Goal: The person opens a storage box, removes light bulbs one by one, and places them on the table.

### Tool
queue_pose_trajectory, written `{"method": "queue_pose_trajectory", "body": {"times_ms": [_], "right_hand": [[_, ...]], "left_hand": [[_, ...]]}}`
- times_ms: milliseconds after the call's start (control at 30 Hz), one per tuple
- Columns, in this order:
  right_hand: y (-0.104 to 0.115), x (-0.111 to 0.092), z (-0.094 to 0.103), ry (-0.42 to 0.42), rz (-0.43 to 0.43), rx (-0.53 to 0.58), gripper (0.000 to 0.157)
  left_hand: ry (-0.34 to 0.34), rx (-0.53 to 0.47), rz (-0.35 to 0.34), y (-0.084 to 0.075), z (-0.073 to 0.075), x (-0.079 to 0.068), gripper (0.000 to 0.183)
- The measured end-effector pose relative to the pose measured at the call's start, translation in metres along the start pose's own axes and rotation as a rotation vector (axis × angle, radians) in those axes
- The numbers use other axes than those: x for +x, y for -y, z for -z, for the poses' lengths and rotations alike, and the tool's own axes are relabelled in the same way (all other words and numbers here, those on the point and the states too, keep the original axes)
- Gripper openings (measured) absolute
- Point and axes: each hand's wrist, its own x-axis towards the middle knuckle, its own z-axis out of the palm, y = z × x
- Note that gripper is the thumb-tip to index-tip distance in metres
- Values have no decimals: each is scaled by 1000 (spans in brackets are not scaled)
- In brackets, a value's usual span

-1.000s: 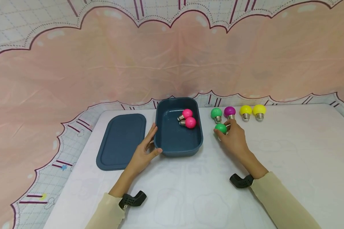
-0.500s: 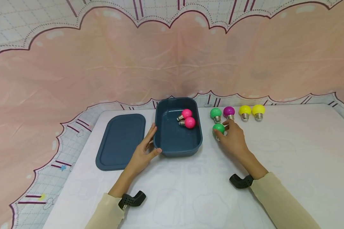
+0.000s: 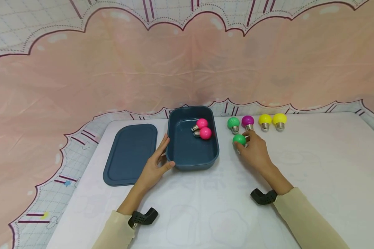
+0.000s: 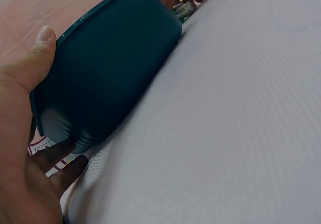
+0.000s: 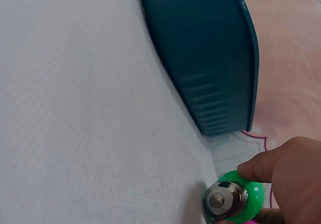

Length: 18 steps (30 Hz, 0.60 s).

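My right hand pinches a green light bulb between thumb and fingers, just right of the dark blue box. In the right wrist view the metal screw base of this bulb faces the camera, close over the white cloth. My left hand rests against the left side of the box, fingers fairly straight and thumb at its near corner. Two pink bulbs lie inside the box, by its right wall. Another green bulb and a purple bulb are just beyond my right hand.
Two yellow bulbs continue the row to the right at the back. A flat dark blue lid lies left of the box, partly behind my left hand. A patterned cloth backdrop rises behind the white-covered table.
The pinched green bulb shifts slightly left, then back right, with its tilt changing a little. My left hand, the box and the other bulbs keep their places as the head view drifts slightly.
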Motion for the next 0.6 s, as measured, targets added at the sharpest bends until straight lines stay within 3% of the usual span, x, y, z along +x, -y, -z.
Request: {"method": "queue_pose_trajectory", "body": {"times_ms": [333,600], "right_hand": [[-2,1,-1,15,-12,-6,47],[-1,1,0,22,31,-19,42]], "left_hand": [[-2,-2,11,-1,0,0,75],[-5,-3,11,-2,-1,0,75]]}}
